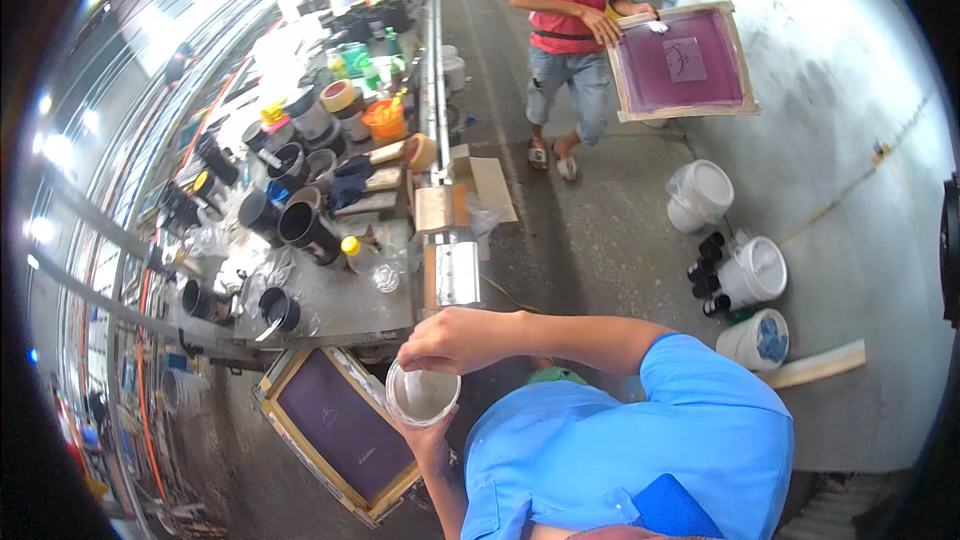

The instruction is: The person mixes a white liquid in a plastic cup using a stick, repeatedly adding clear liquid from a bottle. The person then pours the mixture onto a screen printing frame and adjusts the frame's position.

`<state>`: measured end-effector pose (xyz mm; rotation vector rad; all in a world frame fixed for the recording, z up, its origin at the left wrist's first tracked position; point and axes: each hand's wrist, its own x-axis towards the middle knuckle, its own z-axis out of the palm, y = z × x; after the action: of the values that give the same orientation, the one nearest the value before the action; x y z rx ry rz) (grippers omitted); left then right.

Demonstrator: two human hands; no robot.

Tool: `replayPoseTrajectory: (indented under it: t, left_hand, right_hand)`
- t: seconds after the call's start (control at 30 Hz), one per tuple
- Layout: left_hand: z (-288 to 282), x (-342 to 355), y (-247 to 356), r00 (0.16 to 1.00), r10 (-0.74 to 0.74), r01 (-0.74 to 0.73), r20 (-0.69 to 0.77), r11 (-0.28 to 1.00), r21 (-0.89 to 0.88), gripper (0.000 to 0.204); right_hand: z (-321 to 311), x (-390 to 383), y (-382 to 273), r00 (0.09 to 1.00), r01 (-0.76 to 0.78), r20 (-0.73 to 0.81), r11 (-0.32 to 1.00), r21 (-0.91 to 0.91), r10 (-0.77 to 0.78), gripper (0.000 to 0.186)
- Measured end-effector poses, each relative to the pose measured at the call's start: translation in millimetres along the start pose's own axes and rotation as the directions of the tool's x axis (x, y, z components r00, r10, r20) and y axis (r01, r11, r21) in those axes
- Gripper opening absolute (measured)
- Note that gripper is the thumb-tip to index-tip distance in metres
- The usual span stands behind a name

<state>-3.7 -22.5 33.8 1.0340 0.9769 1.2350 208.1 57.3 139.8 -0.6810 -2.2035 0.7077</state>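
Observation:
My left hand grips a round white tub from below and the side. The tub is upright, and its mouth shows a pale grey-white inside. Over its far rim, my right hand is closed with the fingers curled down toward the opening. Whatever those fingers pinch, if anything, is hidden. Below and left of the tub, a wood-framed printing screen with dark purple mesh stands tilted near the floor.
A cluttered workbench at left holds black pots, an orange tub and a yellow-capped bottle. Ahead, a person in a red shirt holds another framed screen. White buckets line the right wall.

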Motion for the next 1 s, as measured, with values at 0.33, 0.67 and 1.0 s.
replayPoseTrajectory:
  t: [0.33, 0.67, 1.0]
  left_hand:
    - [32, 16, 12, 0.994, 0.036, -0.037, 0.107, 0.999, 0.007, 0.108]
    - [36, 33, -1, 0.957, 0.090, -0.094, 0.276, 0.996, -0.001, 0.108]
    - [-7, 3, 1, 0.987, -0.060, 0.049, 0.151, 0.996, 0.077, 0.097]
  right_hand:
    - [-14, -29, -10, 0.996, -0.093, -0.028, 0.990, -0.111, 0.090, 0.016]
    - [-35, -40, -4, 0.968, -0.248, -0.117, 0.899, -0.362, 0.220, 0.018]
    - [-14, -22, -24, 0.982, -0.111, -0.183, 0.935, -0.336, 0.050, 0.023]
